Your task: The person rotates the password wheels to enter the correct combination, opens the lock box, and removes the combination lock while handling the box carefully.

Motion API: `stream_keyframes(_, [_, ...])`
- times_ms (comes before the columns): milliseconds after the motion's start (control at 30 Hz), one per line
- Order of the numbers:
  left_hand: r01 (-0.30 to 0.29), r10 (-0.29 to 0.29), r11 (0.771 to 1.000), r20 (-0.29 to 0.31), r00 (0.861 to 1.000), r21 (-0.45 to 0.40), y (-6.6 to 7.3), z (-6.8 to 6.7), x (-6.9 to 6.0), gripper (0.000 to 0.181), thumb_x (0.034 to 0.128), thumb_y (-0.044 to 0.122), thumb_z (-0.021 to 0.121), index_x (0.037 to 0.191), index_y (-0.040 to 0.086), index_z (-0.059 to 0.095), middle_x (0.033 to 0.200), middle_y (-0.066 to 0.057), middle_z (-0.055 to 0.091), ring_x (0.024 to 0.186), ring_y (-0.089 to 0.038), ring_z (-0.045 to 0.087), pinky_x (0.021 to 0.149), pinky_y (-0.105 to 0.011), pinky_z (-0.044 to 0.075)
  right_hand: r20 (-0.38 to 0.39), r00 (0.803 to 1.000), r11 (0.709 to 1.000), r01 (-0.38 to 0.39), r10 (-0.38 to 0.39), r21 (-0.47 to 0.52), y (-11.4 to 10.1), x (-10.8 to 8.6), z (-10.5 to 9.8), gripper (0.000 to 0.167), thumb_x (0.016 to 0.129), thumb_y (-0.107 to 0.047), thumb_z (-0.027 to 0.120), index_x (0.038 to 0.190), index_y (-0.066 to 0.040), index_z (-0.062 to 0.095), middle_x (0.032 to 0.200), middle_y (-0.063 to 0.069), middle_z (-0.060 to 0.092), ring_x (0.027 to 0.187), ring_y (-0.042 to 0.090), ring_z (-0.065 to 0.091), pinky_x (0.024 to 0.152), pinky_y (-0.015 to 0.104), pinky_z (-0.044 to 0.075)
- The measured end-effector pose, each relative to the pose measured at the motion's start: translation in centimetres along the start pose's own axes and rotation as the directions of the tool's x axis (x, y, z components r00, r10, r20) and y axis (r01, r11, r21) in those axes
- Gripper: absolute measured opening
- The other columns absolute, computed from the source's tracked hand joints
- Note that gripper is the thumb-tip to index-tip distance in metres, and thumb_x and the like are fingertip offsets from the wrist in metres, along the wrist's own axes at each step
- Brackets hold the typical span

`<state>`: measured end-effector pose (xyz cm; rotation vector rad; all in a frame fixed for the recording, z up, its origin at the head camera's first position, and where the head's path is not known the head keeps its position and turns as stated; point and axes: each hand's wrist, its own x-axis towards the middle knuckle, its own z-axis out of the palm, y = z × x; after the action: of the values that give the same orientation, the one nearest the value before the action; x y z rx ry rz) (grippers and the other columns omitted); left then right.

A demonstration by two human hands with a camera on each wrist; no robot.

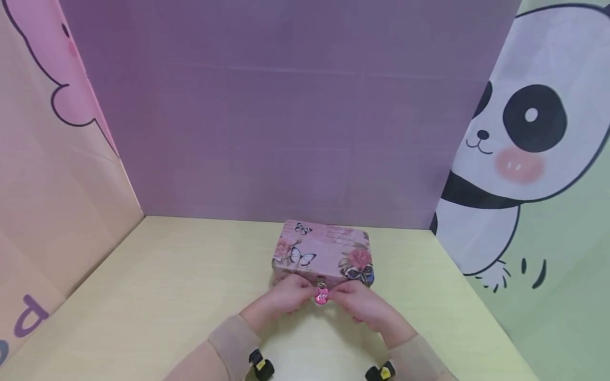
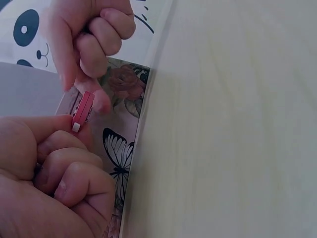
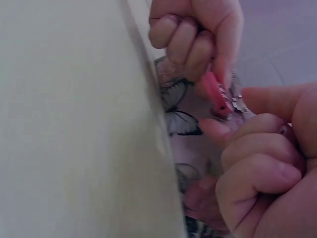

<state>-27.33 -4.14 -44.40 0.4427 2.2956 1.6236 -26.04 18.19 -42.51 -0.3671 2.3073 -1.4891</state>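
A pink tin box (image 1: 324,244) with butterflies and roses stands on the table with its lid down. At its front clasp hangs a small pink combination padlock (image 1: 321,296); its row of number dials shows in the right wrist view on the padlock (image 3: 218,94). My left hand (image 1: 292,292) pinches the padlock's left edge between thumb and forefinger. From the other side my right hand (image 1: 359,302) holds it, forefinger behind and thumb in front, other fingers curled in. Whether the shackle is latched is hidden by the fingers.
The pale wooden table (image 1: 200,264) extends around the box. Behind it rises a purple backdrop (image 1: 295,132). A panda-printed sheet (image 1: 562,222) hangs on the right, and a peach printed sheet (image 1: 57,201) on the left. Black-and-yellow straps sit at both wrists.
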Motion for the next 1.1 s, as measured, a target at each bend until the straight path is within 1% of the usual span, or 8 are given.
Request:
stream_keyframes(100, [-0.010, 0.010, 1.000, 0.002, 1.000, -0.025, -0.1, 0.0, 0.0, 0.023, 0.0982, 0.018, 0.064, 0.084, 0.001, 0.069, 0.056, 0.007, 0.041, 0.042, -0.007, 0.032, 0.038, -0.022, 0.027, -0.001, 1.000, 0.991, 0.027, -0.027, -0.133, -0.7, -0.7, -0.8, 0.031, 0.100, -0.031, 0.064, 0.113, -0.004, 0.073, 0.058, -0.007, 0.036, 0.044, 0.008, 0.028, 0.041, 0.022, 0.026])
stream_keyframes(167, [-0.011, 0.011, 0.999, 0.006, 1.000, -0.034, -0.3, 0.0, 0.1, 0.022, 0.0982, 0.018, 0.065, 0.084, 0.002, 0.069, 0.056, 0.007, 0.041, 0.042, -0.007, 0.032, 0.038, -0.022, 0.027, 0.012, 0.998, 0.979, 0.064, -0.062, -0.194, -1.2, -1.0, -1.2, 0.031, 0.100, -0.030, 0.064, 0.112, -0.003, 0.074, 0.064, -0.005, 0.046, 0.050, 0.009, 0.036, 0.044, 0.024, 0.032])
stream_keyframes(267, [-0.013, 0.013, 0.999, 0.012, 1.000, -0.041, -0.4, 0.0, 0.0, 0.022, 0.0991, 0.018, 0.064, 0.085, 0.002, 0.069, 0.056, 0.007, 0.041, 0.043, -0.008, 0.033, 0.039, -0.022, 0.028, 0.033, 0.991, 0.958, 0.133, -0.128, -0.256, -1.9, -1.4, -1.8, 0.029, 0.100, -0.026, 0.065, 0.111, 0.000, 0.074, 0.083, 0.003, 0.064, 0.069, 0.013, 0.051, 0.061, 0.030, 0.046])
stream_keyframes(333, [-0.011, 0.011, 0.999, 0.014, 1.000, -0.033, -0.5, -0.1, 0.1, 0.021, 0.0994, 0.019, 0.063, 0.086, 0.004, 0.070, 0.055, 0.007, 0.041, 0.042, -0.008, 0.032, 0.039, -0.023, 0.028, 0.036, 0.987, 0.949, 0.161, -0.157, -0.271, -2.1, -1.5, -2.1, 0.027, 0.099, -0.022, 0.066, 0.111, 0.000, 0.074, 0.096, 0.008, 0.069, 0.082, 0.017, 0.055, 0.073, 0.035, 0.049])
stream_keyframes(633, [-0.027, 0.028, 0.998, 0.014, 1.000, -0.048, -0.9, 0.1, 0.5, 0.029, 0.0986, 0.019, 0.065, 0.084, -0.007, 0.065, 0.055, 0.007, 0.039, 0.041, -0.008, 0.031, 0.036, -0.023, 0.026, -0.005, 0.989, 0.953, 0.138, -0.145, -0.268, -1.1, -1.0, -1.5, 0.023, 0.096, -0.017, 0.068, 0.107, 0.003, 0.072, 0.100, 0.008, 0.070, 0.092, 0.020, 0.062, 0.082, 0.043, 0.053])
stream_keyframes(767, [-0.016, 0.016, 0.999, 0.014, 1.000, -0.049, -0.6, 0.2, 0.4, 0.029, 0.0981, 0.021, 0.067, 0.084, -0.004, 0.067, 0.056, 0.007, 0.040, 0.041, -0.007, 0.031, 0.037, -0.023, 0.026, -0.016, 0.992, 0.974, 0.120, -0.125, -0.192, -0.5, -0.6, -0.8, 0.023, 0.096, -0.014, 0.067, 0.109, 0.005, 0.070, 0.101, 0.008, 0.068, 0.080, 0.018, 0.057, 0.070, 0.034, 0.050])
stream_keyframes(933, [-0.002, 0.002, 0.999, 0.017, 1.000, -0.052, -0.5, 0.1, 0.2, 0.027, 0.0982, 0.020, 0.067, 0.084, -0.003, 0.067, 0.056, 0.007, 0.041, 0.042, -0.007, 0.031, 0.037, -0.022, 0.026, -0.010, 0.998, 0.992, 0.062, -0.063, -0.106, 0.1, -0.1, -0.2, 0.021, 0.098, -0.015, 0.064, 0.110, 0.002, 0.069, 0.078, 0.002, 0.060, 0.049, 0.008, 0.035, 0.042, 0.021, 0.030])
stream_keyframes(1100, [-0.003, 0.004, 0.999, 0.021, 1.000, -0.047, -0.7, 0.0, 0.3, 0.027, 0.0989, 0.019, 0.066, 0.085, -0.004, 0.067, 0.056, 0.007, 0.041, 0.042, -0.007, 0.032, 0.037, -0.022, 0.027, -0.012, 0.999, 0.998, 0.032, -0.033, -0.059, 0.2, 0.2, 0.3, 0.020, 0.098, -0.018, 0.064, 0.108, -0.001, 0.070, 0.065, -0.005, 0.047, 0.044, 0.006, 0.030, 0.040, 0.020, 0.026])
